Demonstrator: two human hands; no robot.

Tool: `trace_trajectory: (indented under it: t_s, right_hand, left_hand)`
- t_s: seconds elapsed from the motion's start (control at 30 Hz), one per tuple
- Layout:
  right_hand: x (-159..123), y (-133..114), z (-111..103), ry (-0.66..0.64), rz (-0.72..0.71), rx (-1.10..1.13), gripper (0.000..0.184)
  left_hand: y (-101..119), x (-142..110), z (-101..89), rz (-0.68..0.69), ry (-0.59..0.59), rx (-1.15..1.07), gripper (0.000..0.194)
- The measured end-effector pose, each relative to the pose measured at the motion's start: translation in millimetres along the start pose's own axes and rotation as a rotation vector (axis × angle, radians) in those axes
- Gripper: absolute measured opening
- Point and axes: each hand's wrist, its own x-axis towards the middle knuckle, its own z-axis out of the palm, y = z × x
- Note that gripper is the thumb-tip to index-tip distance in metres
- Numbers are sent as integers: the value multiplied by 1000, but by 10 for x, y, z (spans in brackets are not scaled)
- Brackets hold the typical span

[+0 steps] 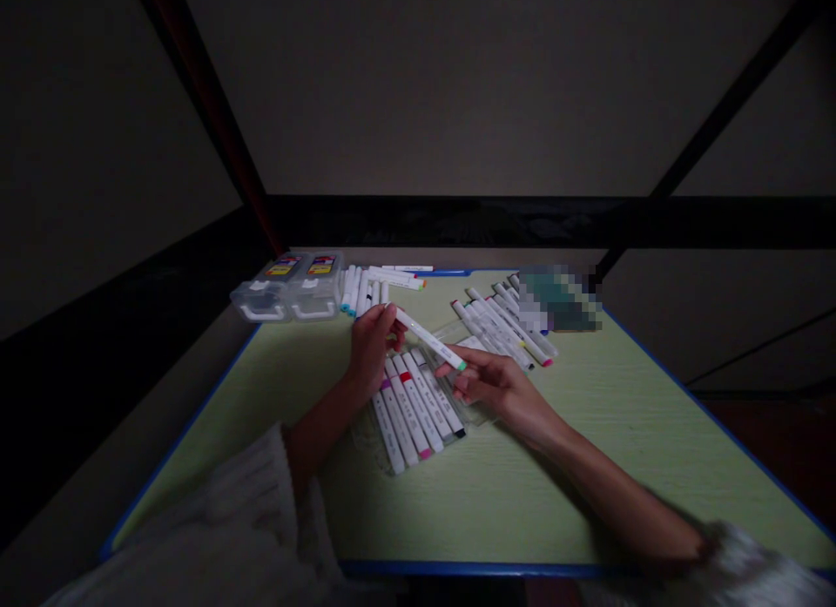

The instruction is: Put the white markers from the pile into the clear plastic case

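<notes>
A white marker (428, 339) with a green end is held slantwise above the table. My left hand (374, 341) grips its upper left end between thumb and fingers. At the green end are the thumb and fingers of my right hand (500, 389), closed around that tip. Beneath both hands, a clear plastic case (366, 437) lies on the table with a row of white markers (408, 411) in it, some with purple, red, pink or black bands and ends. The clear lid part (483, 415) is partly hidden by my right hand.
Two clear boxes with white handles (287, 289) stand at the table's back left. Beside them lie several loose markers (366, 289). Another pile of markers (500, 324) is at the right, near a pixelated green item (562, 302). The light green table (555, 502) has a blue edge.
</notes>
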Motion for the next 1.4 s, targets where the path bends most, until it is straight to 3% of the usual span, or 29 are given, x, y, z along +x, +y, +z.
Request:
trace_trajectory:
  t_s: [0.17,0.47,0.93,1.07,1.2,1.4]
  right_hand:
    - [-8,-10,-33,15,-28,-75,34]
    - [13,13,-53,16,-42,-62,31]
    - [-11,8,-34,-4,-82,-156,33]
    - [-43,-16,-44,-2,-165,-400,29]
    - [-75,-73,-89,-19,-285,-799,19]
    - [-76,-77,-189,-127,-431,-1290,33]
  left_hand:
    - [-1,25,-7,-46,59,2,25]
    - [-21,24,1,-75,-13,7,24]
    - [-35,27,1,-19,-6,82,26]
    - [-31,27,3,-11,-11,118,24]
    - [-24,21,13,-7,-14,141,23]
    - [-12,3,30,-10,-47,192,22]
